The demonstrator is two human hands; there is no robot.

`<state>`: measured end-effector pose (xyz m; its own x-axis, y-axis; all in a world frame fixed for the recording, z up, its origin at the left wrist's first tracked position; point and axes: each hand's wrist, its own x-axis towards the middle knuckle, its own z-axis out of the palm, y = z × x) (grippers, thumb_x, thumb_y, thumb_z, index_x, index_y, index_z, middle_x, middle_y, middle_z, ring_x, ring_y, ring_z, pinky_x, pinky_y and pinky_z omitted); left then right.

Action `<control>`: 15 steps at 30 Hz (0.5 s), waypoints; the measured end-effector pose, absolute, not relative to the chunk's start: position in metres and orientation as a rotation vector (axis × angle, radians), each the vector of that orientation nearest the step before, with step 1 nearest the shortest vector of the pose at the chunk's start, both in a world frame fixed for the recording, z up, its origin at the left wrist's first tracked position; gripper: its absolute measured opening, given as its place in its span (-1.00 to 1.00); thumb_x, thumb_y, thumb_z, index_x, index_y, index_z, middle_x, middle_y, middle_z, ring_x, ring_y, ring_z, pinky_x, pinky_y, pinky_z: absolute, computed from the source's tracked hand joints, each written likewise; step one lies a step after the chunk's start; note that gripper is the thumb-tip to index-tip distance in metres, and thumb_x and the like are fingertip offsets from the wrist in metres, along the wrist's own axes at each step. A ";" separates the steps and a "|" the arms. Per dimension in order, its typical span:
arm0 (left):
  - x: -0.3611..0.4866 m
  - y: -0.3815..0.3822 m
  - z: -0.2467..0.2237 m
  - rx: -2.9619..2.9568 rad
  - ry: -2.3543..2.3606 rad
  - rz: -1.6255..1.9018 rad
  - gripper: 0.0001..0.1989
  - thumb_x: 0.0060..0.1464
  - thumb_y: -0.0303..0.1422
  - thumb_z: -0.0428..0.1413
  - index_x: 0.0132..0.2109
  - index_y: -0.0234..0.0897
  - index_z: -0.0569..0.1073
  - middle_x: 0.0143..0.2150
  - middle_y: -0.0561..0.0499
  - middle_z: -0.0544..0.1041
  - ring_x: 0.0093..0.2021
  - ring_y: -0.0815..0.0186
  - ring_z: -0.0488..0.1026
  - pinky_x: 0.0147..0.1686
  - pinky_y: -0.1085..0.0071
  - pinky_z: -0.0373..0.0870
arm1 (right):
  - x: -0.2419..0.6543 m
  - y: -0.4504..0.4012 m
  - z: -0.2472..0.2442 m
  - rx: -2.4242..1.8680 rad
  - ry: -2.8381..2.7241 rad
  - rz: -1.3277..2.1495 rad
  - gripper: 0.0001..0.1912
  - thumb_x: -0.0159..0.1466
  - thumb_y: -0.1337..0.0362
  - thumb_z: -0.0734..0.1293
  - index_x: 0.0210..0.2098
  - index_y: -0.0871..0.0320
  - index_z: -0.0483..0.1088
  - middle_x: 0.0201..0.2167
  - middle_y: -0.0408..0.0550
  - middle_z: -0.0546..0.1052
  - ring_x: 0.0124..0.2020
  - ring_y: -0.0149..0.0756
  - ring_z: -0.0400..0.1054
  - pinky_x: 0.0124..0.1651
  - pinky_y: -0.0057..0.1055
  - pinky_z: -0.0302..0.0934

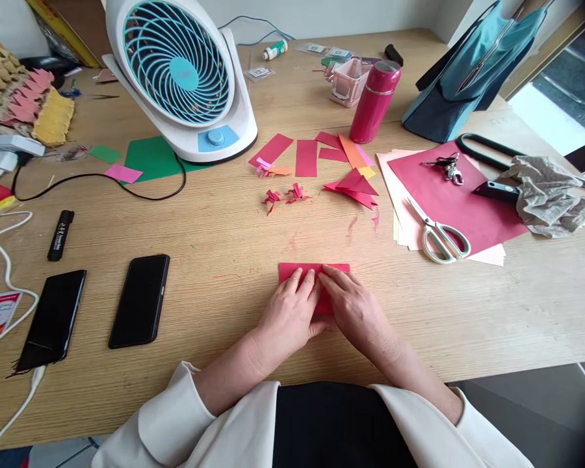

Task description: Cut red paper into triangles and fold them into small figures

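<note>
A red sheet of paper [325, 305] lies flat on the wooden table near its front edge, partly covered by both hands. My left hand [292, 304] rests on its left part, fingers stretched forward toward the far edge. On the right part lies my right hand [353, 304], its fingers extended and angled to the left, so the fingertips of both hands nearly meet. Beyond them are two small folded red paper figures [296, 193] and a stack of folded red paper triangles [355, 188].
A white fan [224, 123] stands at the back left. Scissors [443, 240] lie on a large red sheet [492, 218] at right, near a crumpled cloth [548, 195]. A red flask [374, 104] stands behind cut paper strips. Two phones [139, 302] and a marker [60, 235] lie left.
</note>
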<state>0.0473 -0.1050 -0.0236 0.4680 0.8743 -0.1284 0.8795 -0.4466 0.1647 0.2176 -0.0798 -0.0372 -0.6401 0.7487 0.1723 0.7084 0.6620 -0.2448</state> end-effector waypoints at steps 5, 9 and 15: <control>0.048 -0.113 -0.026 2.498 1.519 -0.101 -0.10 0.11 0.10 0.10 0.38 -0.47 0.16 0.43 -0.32 0.11 0.42 -0.13 0.03 0.30 0.05 0.17 | 0.223 -0.089 -0.038 -1.124 -2.753 0.156 -0.50 0.30 0.47 0.19 0.22 0.50 0.29 0.24 0.34 0.35 0.31 0.01 0.19 0.30 -0.14 0.24; 0.050 -0.117 -0.028 2.493 1.522 -0.151 0.01 0.05 0.16 0.10 0.39 -0.53 0.11 0.46 -0.34 0.01 0.44 -0.14 -0.06 0.35 0.02 0.08 | 0.222 -0.095 -0.040 -1.141 -2.772 0.208 -0.47 0.30 0.45 0.20 0.24 0.52 0.25 0.31 0.34 0.26 0.38 -0.01 0.08 0.36 -0.15 0.16; 0.050 -0.121 -0.031 2.467 1.552 -0.178 0.09 -0.01 0.22 0.10 0.41 -0.49 0.05 0.48 -0.32 -0.07 0.46 -0.14 -0.13 0.38 -0.01 0.02 | 0.220 -0.099 -0.044 -1.143 -2.726 0.147 -0.51 0.37 0.41 0.14 0.24 0.58 0.24 0.32 0.39 0.22 0.39 -0.02 0.04 0.36 -0.13 0.13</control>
